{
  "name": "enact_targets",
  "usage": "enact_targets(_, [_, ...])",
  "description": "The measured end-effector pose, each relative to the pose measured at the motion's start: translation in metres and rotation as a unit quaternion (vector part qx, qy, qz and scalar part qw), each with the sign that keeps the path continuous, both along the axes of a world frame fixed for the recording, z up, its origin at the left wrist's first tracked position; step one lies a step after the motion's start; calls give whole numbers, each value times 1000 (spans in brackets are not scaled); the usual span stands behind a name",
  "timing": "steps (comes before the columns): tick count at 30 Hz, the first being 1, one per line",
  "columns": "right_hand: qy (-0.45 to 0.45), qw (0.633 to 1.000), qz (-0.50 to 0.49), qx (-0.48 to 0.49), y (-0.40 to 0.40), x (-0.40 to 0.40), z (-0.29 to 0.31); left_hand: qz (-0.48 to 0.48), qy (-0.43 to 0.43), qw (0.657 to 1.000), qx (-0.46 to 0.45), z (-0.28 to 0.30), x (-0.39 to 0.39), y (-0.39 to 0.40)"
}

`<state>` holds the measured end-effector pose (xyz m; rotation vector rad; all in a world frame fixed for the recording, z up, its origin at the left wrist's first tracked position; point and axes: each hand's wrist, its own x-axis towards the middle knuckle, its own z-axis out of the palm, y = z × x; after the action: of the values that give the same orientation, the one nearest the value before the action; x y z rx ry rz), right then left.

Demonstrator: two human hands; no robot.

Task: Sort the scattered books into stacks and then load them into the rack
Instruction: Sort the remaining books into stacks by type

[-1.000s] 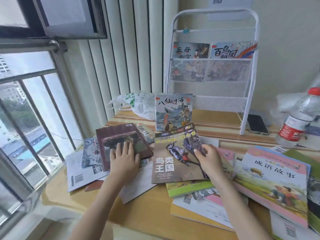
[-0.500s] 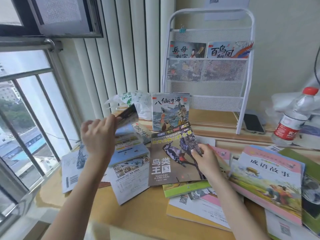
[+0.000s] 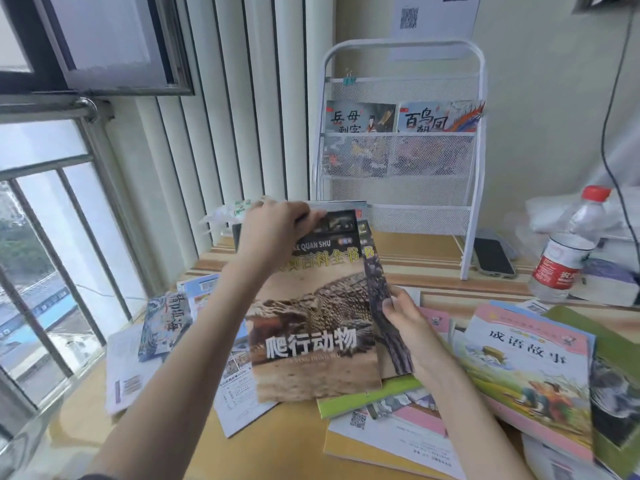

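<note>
My left hand (image 3: 277,226) grips the top edge of a brown reptile book (image 3: 311,334) and holds it over the bird book (image 3: 388,306), of which only a strip shows on the right. My right hand (image 3: 405,317) rests on the right edge of that bird book. The white mesh rack (image 3: 401,154) stands at the back of the table with two books in its upper shelf. More books lie scattered: a pink-edged story book (image 3: 526,368) on the right, a blue-grey booklet (image 3: 166,323) on the left, several under the pile.
A water bottle (image 3: 564,251) with a red cap stands at the right, a phone (image 3: 491,256) lies beside the rack's foot. A plastic bag (image 3: 232,213) sits behind the books. A barred window (image 3: 45,254) borders the table's left side. White leaflets (image 3: 128,365) lie near the left edge.
My left hand lifted the brown book from the left pile, turned it over and brought it right, over the bird book. My right hand stayed on the bird book.
</note>
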<state>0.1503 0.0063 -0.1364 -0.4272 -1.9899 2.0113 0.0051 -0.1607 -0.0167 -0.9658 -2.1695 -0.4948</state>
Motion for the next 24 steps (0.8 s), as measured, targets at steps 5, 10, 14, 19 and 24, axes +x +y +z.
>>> enact_targets(5, [35, 998, 44, -17, -6, 0, 8, 7, 1, 1000, -22, -3, 4, 38])
enact_targets(10, [109, 993, -35, 42, -6, -1, 24, 36, 84, 990, 112, -12, 5, 51])
enact_targets(14, [146, 983, -108, -14, 12, 0, 36, -48, -91, 950, 296, -22, 8, 48])
enact_targets(19, [117, 985, -111, 63, 23, 5, 39, -214, -353, 819, 398, -43, 34, 48])
enact_targets(24, [102, 989, -99, 32, 33, 5, 29, -225, -307, 854, 354, -78, 53, 49])
